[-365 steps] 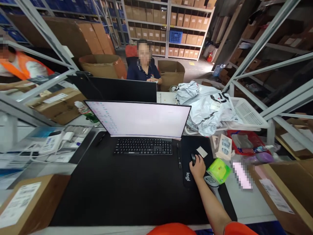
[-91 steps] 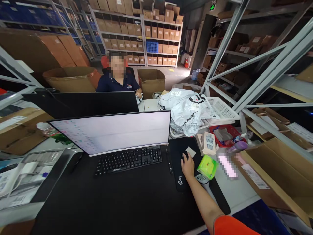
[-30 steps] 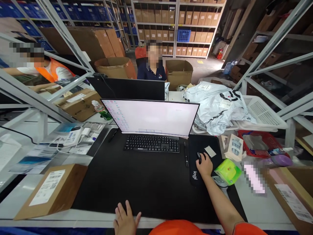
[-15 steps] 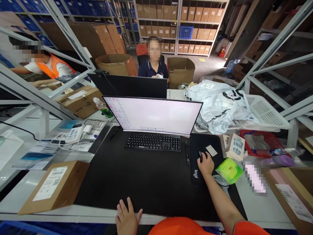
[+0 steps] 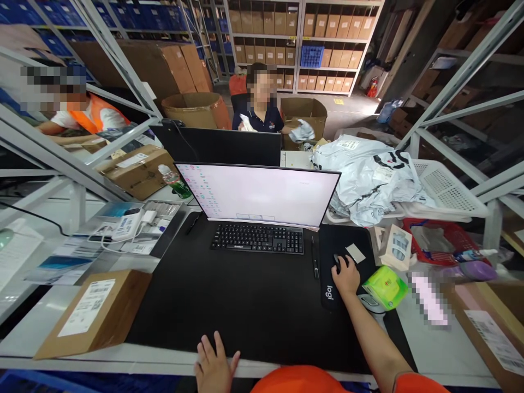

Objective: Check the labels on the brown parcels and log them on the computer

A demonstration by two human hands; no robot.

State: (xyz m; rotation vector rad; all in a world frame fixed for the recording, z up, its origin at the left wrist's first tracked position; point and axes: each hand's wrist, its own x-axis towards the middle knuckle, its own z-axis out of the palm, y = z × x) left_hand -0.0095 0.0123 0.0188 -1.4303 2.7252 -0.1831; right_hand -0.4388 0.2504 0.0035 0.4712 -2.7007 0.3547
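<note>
My right hand (image 5: 347, 277) is curled over a dark computer mouse (image 5: 337, 260) on a black mouse pad (image 5: 327, 305) marked "logi". Most of the mouse is hidden under the fingers. My left hand (image 5: 216, 362) rests flat at the front edge of the black desk mat (image 5: 229, 295), fingers spread and holding nothing. Beyond the mat's middle lies a black keyboard (image 5: 257, 238). Behind it stands a monitor (image 5: 266, 191) lit with a pale screen and small icons along its left side. A dark pen (image 5: 315, 256) lies between the keyboard and the mouse pad.
A brown carton (image 5: 98, 311) sits front left; a tray (image 5: 167, 229) of chargers and papers is behind it. At right are a green tissue pack (image 5: 385, 287), a red basket (image 5: 438, 240) and grey-white mailing bags (image 5: 364, 174). A co-worker (image 5: 260, 112) sits opposite; another person works at far left.
The co-worker opposite has turned and now holds a pale bag out to one side, with white material in the other hand. My hands stay in place on the mouse and desk edge.
</note>
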